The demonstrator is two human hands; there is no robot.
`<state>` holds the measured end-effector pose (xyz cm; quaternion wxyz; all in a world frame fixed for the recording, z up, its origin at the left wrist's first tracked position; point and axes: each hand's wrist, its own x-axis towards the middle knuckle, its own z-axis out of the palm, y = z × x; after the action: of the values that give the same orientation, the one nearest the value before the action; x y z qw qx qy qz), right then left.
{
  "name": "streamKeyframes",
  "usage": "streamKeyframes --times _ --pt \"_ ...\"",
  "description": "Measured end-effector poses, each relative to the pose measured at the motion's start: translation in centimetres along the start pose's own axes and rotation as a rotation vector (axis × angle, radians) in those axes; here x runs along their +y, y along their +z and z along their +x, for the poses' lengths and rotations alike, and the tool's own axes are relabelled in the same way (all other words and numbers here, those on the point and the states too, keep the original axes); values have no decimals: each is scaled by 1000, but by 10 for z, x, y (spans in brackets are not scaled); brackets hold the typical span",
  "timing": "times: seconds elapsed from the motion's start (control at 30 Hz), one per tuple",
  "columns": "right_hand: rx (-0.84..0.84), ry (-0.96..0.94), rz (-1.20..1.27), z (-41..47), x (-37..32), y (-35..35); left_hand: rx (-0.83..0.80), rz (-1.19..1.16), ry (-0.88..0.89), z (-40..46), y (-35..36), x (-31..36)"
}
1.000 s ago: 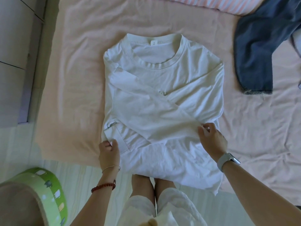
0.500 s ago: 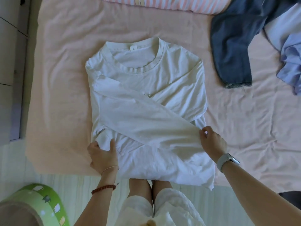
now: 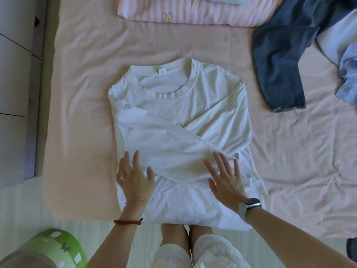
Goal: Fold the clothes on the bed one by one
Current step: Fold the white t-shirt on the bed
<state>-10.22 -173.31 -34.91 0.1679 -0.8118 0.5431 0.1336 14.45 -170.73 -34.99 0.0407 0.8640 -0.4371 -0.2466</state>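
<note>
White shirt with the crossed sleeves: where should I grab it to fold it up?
Probably the bottom hem of the white shirt, one corner per hand, coming from the near bed edge. The hem hangs free there, and the sleeves already lie crossed flat on top.

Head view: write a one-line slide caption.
Both hands, left and right, press flat on a white long-sleeved shirt with crossed sleeves, on a pink bed.

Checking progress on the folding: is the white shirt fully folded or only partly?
Partly folded. The white shirt has both sleeves crossed over its front, but the body lies full length, hem hanging off the bed.
</note>
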Motion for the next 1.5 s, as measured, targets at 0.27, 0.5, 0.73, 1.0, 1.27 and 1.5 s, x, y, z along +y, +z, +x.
streamKeyframes --times 0.27,0.5,0.73,1.0,1.27,1.5 --pt "-307 359 106 -58 37 24 -318 260 285 28 28 11" --pt "-281 492 81 -49 36 8 -347 225 226 37 14 23" --pt "158 389 258 68 21 -48 1 76 228 108 -37 41" --pt "129 226 107 239 56 -89 -47 89 89 240 -60 58" --pt "71 195 119 285 77 -103 -41 -80 249 269 -70 51" --pt "456 11 185 200 72 -109 229 -215 330 176 -84 34"
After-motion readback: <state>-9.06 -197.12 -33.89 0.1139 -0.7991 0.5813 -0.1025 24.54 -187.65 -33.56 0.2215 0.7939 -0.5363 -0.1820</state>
